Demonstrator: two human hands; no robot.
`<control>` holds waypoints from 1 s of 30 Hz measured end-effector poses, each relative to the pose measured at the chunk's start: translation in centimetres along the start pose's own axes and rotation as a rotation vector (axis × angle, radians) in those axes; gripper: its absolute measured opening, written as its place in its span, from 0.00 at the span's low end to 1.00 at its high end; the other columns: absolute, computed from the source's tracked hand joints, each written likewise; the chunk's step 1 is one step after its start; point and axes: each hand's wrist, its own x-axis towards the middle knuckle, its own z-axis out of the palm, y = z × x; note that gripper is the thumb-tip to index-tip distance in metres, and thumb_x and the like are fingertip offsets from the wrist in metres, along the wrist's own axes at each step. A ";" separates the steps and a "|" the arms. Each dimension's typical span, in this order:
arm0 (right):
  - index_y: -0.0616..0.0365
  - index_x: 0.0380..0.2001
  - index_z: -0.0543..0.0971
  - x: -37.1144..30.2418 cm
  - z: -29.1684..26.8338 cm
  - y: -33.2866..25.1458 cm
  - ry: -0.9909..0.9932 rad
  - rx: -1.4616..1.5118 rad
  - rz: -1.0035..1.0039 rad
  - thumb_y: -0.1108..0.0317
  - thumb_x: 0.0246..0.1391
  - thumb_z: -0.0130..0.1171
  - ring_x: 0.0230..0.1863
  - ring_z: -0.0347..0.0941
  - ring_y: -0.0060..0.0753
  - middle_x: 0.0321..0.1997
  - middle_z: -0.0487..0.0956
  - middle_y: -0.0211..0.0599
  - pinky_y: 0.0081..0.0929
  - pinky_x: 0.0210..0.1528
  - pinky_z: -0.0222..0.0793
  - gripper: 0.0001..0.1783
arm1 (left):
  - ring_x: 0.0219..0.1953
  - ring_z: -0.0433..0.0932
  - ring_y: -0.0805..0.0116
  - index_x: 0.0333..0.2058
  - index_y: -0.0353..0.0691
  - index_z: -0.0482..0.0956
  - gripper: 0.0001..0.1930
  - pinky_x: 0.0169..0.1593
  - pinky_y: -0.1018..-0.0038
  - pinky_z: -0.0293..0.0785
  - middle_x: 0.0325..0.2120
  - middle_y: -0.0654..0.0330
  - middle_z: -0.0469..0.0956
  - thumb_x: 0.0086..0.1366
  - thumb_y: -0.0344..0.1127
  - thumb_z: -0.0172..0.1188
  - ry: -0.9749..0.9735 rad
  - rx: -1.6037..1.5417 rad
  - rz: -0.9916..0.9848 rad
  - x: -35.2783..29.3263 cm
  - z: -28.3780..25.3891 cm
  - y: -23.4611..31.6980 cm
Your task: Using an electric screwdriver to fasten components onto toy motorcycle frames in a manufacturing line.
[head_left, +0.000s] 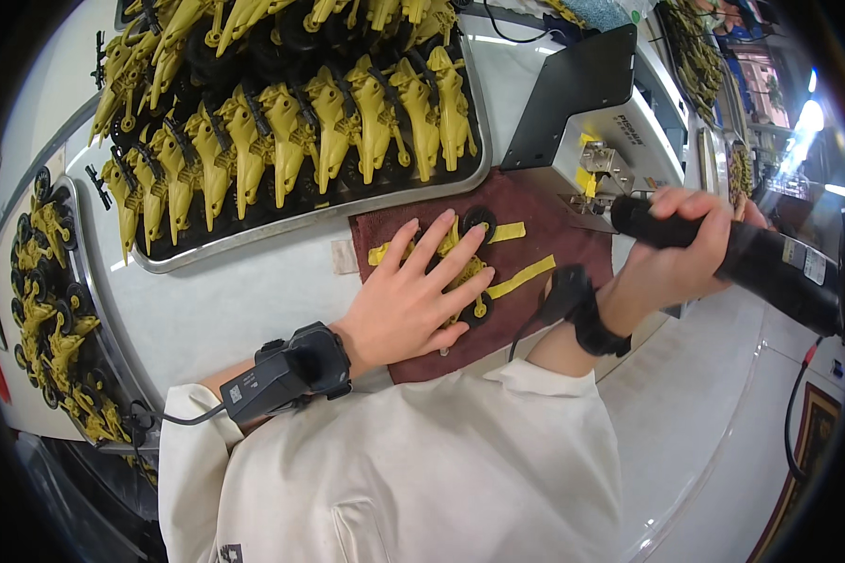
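Observation:
My left hand (pixel 413 300) lies with its fingers spread over a small yellow toy motorcycle (pixel 480 223), pressing it on a maroon cloth (pixel 526 314). Its black wheels show beside the fingers, while most of the body is hidden under the hand. Yellow tape strips (pixel 524 277) are stuck on the cloth. In my right hand (pixel 699 230) is a black electric screwdriver (pixel 779 263), held roughly level, its tip end pointing left. That tip is close to the metal outlet of a screw feeder (pixel 620 131); I cannot tell if they touch.
A metal tray (pixel 324 218) at the back holds rows of yellow toy motorcycle bodies (pixel 333 141). Another tray (pixel 99 310) on the left has more toys with wheels. A black plate (pixel 573 98) stands against the feeder. A cable (pixel 791 422) hangs from the screwdriver.

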 end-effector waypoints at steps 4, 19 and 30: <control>0.58 0.54 0.53 -4.3 -0.9 -1.6 -0.176 0.247 0.121 0.63 0.55 0.57 0.16 0.67 0.33 0.20 0.69 0.39 0.34 0.21 0.68 0.30 | 0.63 0.53 0.44 0.53 0.54 0.70 0.32 0.60 0.48 0.54 0.62 0.52 0.55 0.47 0.49 0.65 -0.007 -0.022 0.003 0.3 0.2 0.0; 0.59 0.53 0.49 -6.8 1.2 1.0 -0.169 0.162 0.185 0.65 0.54 0.57 0.16 0.68 0.33 0.22 0.71 0.41 0.34 0.23 0.71 0.32 | 0.63 0.55 0.46 0.52 0.54 0.71 0.33 0.59 0.49 0.55 0.62 0.50 0.56 0.44 0.46 0.67 0.008 -0.094 -0.022 0.1 0.4 -0.3; 0.57 0.57 0.48 -6.5 0.5 0.4 -0.181 0.189 0.150 0.60 0.57 0.53 0.16 0.68 0.32 0.23 0.70 0.40 0.34 0.23 0.69 0.32 | 0.63 0.55 0.46 0.53 0.54 0.71 0.32 0.59 0.49 0.55 0.62 0.49 0.56 0.45 0.47 0.67 0.013 -0.092 -0.018 0.2 0.3 -0.2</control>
